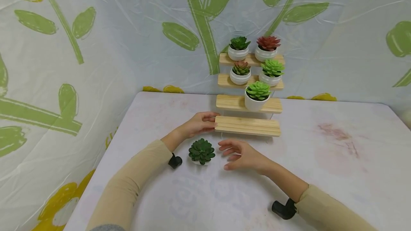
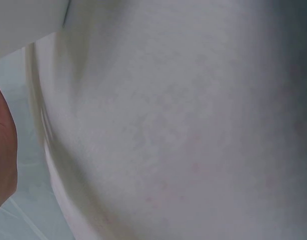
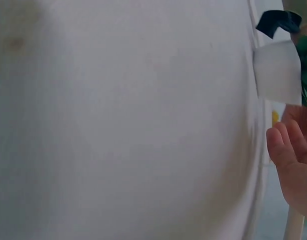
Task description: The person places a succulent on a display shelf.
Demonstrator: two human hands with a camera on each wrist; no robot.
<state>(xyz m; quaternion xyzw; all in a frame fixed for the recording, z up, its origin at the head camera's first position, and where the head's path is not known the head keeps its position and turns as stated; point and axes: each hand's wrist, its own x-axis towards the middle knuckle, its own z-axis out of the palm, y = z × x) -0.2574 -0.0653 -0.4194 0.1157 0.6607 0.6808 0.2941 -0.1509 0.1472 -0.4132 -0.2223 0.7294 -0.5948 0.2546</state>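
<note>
At the left end of the lowest board of a tiered wooden plant stand (image 1: 247, 126), my left hand (image 1: 197, 124) grips the edge, fingers behind and thumb in front. That board carries no pot. My right hand (image 1: 242, 155) hovers in front of the stand, fingers loosely bent and holding nothing. Between my forearms a dark green succulent (image 1: 201, 150) stands on the table; its white pot (image 3: 278, 72) shows beyond my right hand (image 3: 296, 175) in the right wrist view. Only a sliver of my left hand (image 2: 2, 150) shows in the left wrist view.
On the third board sits a bright green succulent in a white pot (image 1: 254, 103). Higher boards hold a reddish-green (image 1: 240, 70), a light green (image 1: 272, 68), a dark green (image 1: 239, 44) and a red succulent (image 1: 268, 44). A flower-patterned sheet (image 1: 128, 45) hangs behind the table (image 1: 321, 188).
</note>
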